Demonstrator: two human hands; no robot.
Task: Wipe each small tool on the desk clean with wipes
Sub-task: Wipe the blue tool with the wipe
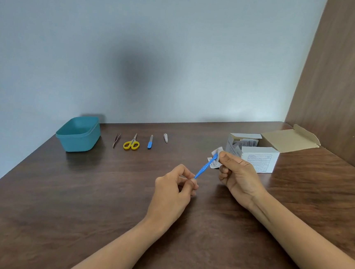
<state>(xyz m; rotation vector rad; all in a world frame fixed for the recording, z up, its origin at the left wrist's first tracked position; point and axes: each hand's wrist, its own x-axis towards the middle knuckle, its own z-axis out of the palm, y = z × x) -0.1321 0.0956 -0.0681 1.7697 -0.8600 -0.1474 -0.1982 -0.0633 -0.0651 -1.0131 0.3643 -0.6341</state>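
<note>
The brown surface (60, 188) carries an open wipe box (260, 159) at right, a teal tub (78, 136) at left. Above its middle the left grip (172, 187) pinches the near end of a blue tool (204, 168); the right grip (239, 176) pinches a white wipe (217, 151) round its far tip.
</note>
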